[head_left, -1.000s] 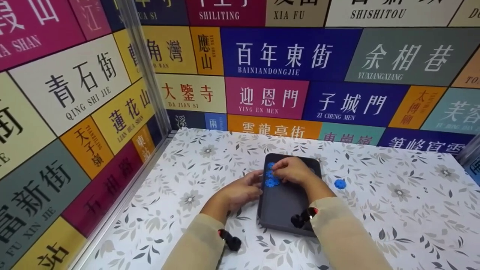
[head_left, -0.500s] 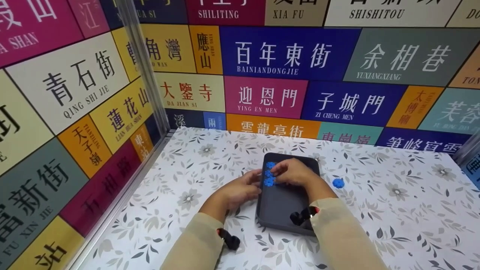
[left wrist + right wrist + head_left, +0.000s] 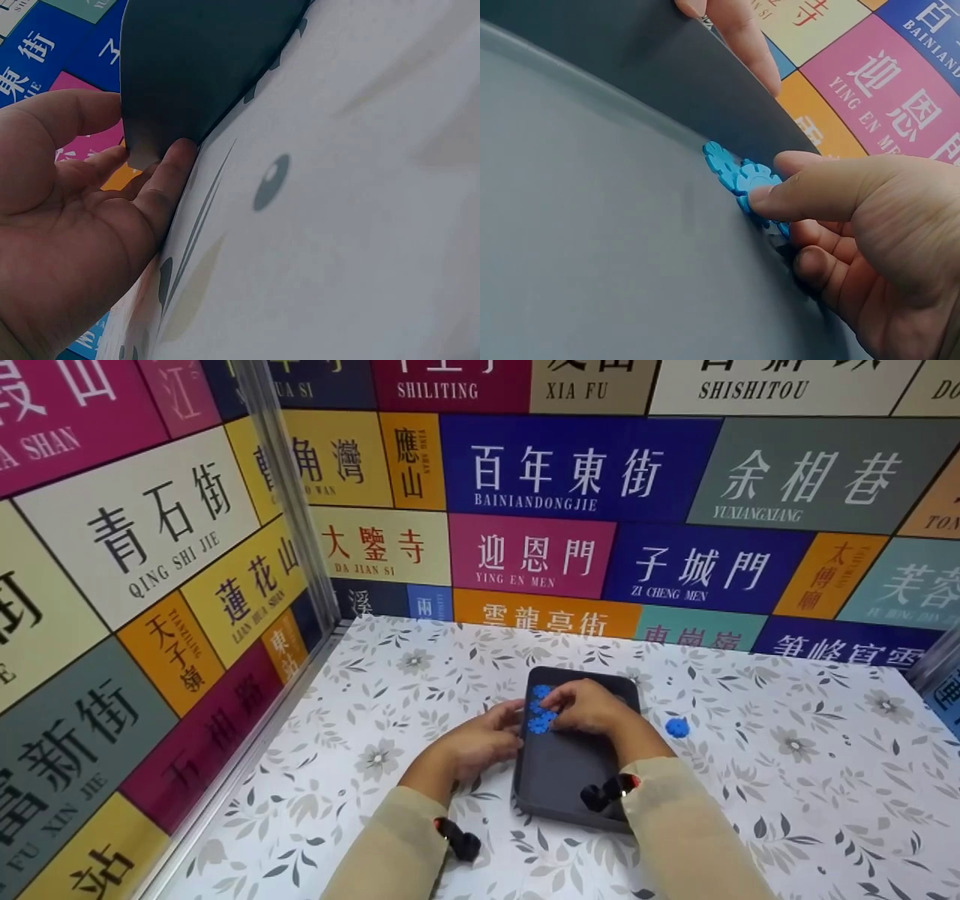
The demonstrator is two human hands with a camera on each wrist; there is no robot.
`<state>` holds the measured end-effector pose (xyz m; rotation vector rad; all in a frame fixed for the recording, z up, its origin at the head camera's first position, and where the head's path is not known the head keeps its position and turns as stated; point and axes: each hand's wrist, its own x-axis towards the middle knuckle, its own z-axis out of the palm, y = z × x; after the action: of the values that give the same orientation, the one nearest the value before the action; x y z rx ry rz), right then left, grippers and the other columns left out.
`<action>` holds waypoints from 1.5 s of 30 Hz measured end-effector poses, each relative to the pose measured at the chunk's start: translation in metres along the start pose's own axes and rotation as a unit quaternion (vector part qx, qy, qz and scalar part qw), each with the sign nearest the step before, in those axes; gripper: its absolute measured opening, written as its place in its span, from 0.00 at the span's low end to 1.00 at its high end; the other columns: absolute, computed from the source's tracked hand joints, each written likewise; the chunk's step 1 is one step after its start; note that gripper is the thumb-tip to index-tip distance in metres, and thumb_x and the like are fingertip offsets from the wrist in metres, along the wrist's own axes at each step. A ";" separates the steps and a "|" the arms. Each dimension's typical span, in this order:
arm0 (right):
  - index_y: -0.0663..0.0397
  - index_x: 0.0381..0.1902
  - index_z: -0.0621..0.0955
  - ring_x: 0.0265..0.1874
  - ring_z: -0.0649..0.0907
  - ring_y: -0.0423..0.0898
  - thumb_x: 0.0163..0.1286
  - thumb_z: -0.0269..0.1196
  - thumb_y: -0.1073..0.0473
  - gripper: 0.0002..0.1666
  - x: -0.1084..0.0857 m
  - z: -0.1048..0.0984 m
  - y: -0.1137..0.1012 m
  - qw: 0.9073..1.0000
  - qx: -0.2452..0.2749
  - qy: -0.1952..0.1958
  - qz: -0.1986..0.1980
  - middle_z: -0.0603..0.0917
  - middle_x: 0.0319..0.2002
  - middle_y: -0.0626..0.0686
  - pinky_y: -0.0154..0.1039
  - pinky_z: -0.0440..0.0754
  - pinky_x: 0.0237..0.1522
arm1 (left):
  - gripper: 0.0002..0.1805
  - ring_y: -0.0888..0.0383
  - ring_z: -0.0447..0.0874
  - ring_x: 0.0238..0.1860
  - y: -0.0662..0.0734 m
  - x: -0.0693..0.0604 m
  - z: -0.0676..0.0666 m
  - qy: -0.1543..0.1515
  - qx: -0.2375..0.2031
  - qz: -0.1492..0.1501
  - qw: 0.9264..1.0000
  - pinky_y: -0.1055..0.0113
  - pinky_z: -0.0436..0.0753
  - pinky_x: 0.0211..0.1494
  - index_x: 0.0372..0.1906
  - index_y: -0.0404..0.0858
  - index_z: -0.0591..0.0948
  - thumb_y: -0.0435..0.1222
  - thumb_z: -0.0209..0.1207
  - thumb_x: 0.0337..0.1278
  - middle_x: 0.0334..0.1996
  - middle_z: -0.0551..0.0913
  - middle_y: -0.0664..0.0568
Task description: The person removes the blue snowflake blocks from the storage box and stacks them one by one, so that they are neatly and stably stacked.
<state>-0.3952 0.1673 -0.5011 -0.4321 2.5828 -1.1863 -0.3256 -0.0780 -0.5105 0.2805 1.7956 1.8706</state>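
Observation:
A dark rectangular tray (image 3: 574,769) lies on the patterned table. Several blue flower-shaped pieces (image 3: 541,691) line its upper left inside edge. My right hand (image 3: 592,709) reaches in over them; in the right wrist view the right hand (image 3: 885,232) pinches one blue piece (image 3: 756,177) between thumb and fingers, beside another blue piece (image 3: 718,159) at the foot of the wall. My left hand (image 3: 476,744) is at the tray's left side, and in the left wrist view the left hand (image 3: 97,195) touches the outer wall (image 3: 202,67) with loosely extended fingers.
A single blue flower-shaped piece (image 3: 677,727) lies on the table right of the tray. Panels with coloured street-name signs (image 3: 570,465) stand behind the table and along its left. A black device is strapped at each wrist.
The right fingers have shifted slightly among the pieces; half a second ago the lowest piece showed alone, and now another blue piece shows beside it at the fingertips. The left hand stays in place.

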 end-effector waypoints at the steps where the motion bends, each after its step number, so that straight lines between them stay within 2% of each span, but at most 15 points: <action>1: 0.54 0.49 0.91 0.33 0.83 0.42 0.55 0.77 0.65 0.20 -0.001 0.000 0.000 1.000 0.003 0.002 0.001 0.90 0.40 0.52 0.34 0.84 0.33 | 0.46 0.46 0.68 0.81 0.000 0.000 0.000 0.000 0.002 0.000 1.000 0.48 0.69 0.84 0.85 0.44 0.59 0.24 0.56 0.62 0.84 0.64 0.43; 9: 0.51 0.46 0.93 0.22 0.79 0.41 0.63 0.72 0.57 0.14 -0.004 -0.001 -0.001 0.999 0.017 0.016 0.024 0.87 0.29 0.45 0.35 0.79 0.24 | 0.45 0.48 0.66 0.82 0.001 0.001 0.000 0.001 -0.009 -0.001 1.000 0.52 0.71 0.81 0.85 0.44 0.60 0.24 0.56 0.62 0.83 0.64 0.45; 13: 0.48 0.46 0.93 0.21 0.80 0.42 0.63 0.71 0.55 0.14 -0.005 -0.002 -0.002 0.998 0.031 0.029 0.037 0.86 0.26 0.45 0.36 0.76 0.22 | 0.45 0.48 0.67 0.82 0.000 0.003 0.000 0.001 -0.010 0.000 1.000 0.51 0.71 0.81 0.85 0.44 0.61 0.24 0.56 0.61 0.83 0.65 0.45; 16: 0.51 0.48 0.92 0.24 0.83 0.43 0.65 0.71 0.56 0.15 -0.004 -0.001 -0.002 0.997 0.052 0.035 0.032 0.89 0.30 0.46 0.36 0.80 0.25 | 0.45 0.48 0.68 0.81 -0.001 0.003 -0.001 -0.001 -0.013 0.000 1.000 0.51 0.72 0.81 0.85 0.43 0.61 0.23 0.56 0.61 0.83 0.65 0.45; 21: 0.56 0.52 0.91 0.31 0.87 0.45 0.69 0.70 0.60 0.15 -0.003 -0.002 -0.005 0.995 0.089 0.048 0.015 0.92 0.42 0.53 0.36 0.88 0.36 | 0.46 0.48 0.68 0.81 0.000 0.003 -0.001 -0.002 -0.019 -0.004 1.000 0.50 0.71 0.82 0.85 0.44 0.61 0.22 0.56 0.61 0.83 0.65 0.45; 23: 0.55 0.52 0.91 0.33 0.87 0.46 0.70 0.69 0.60 0.15 -0.003 -0.004 -0.008 0.993 0.097 0.059 0.013 0.91 0.43 0.53 0.36 0.88 0.39 | 0.45 0.48 0.68 0.81 0.000 0.003 -0.001 -0.002 -0.018 -0.005 1.000 0.50 0.71 0.82 0.84 0.45 0.61 0.23 0.56 0.61 0.83 0.65 0.45; 27: 0.55 0.54 0.90 0.33 0.86 0.45 0.72 0.67 0.59 0.15 -0.005 -0.008 -0.017 0.991 0.111 0.080 0.001 0.89 0.38 0.51 0.35 0.87 0.40 | 0.45 0.48 0.68 0.81 0.000 0.002 0.001 -0.002 -0.018 -0.003 1.000 0.50 0.71 0.82 0.85 0.45 0.61 0.23 0.56 0.61 0.83 0.65 0.44; 30: 0.61 0.56 0.89 0.34 0.86 0.44 0.72 0.67 0.61 0.17 -0.012 -0.016 -0.026 0.988 0.131 0.084 -0.012 0.90 0.37 0.51 0.38 0.89 0.42 | 0.47 0.47 0.69 0.80 -0.001 0.003 0.002 -0.005 -0.024 -0.003 1.000 0.51 0.72 0.81 0.85 0.44 0.60 0.23 0.56 0.60 0.83 0.65 0.44; 33: 0.64 0.57 0.88 0.34 0.87 0.44 0.72 0.68 0.61 0.19 -0.024 -0.027 -0.031 0.987 0.135 0.087 -0.021 0.91 0.43 0.53 0.40 0.92 0.44 | 0.47 0.47 0.70 0.79 -0.002 0.003 0.002 -0.001 -0.027 -0.001 1.000 0.52 0.75 0.79 0.85 0.44 0.61 0.22 0.56 0.58 0.82 0.66 0.43; 36: 0.67 0.59 0.86 0.34 0.88 0.42 0.73 0.68 0.61 0.21 -0.038 -0.037 -0.031 0.986 0.134 0.096 -0.034 0.92 0.46 0.56 0.39 0.92 0.45 | 0.47 0.47 0.69 0.80 -0.002 0.003 0.003 0.006 -0.025 -0.002 1.000 0.54 0.75 0.78 0.84 0.44 0.62 0.22 0.56 0.58 0.82 0.66 0.44; 40: 0.69 0.61 0.84 0.33 0.87 0.39 0.74 0.69 0.60 0.24 -0.057 -0.048 -0.021 0.981 0.149 0.119 -0.032 0.92 0.44 0.51 0.34 0.90 0.42 | 0.47 0.48 0.68 0.81 -0.002 0.003 0.003 0.015 -0.022 -0.006 1.000 0.53 0.74 0.79 0.84 0.45 0.62 0.22 0.56 0.57 0.83 0.65 0.44; 45: 0.68 0.64 0.83 0.35 0.88 0.37 0.76 0.67 0.57 0.25 -0.075 -0.066 0.002 0.972 0.181 0.147 0.001 0.90 0.43 0.41 0.33 0.90 0.43 | 0.46 0.48 0.66 0.82 -0.001 0.002 0.001 0.018 -0.018 -0.011 1.000 0.51 0.72 0.81 0.84 0.46 0.62 0.23 0.56 0.59 0.83 0.64 0.44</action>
<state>-0.3500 0.2423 -0.4519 -0.1857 2.5087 -1.7960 -0.3265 -0.0759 -0.5120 0.2130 1.7788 1.9021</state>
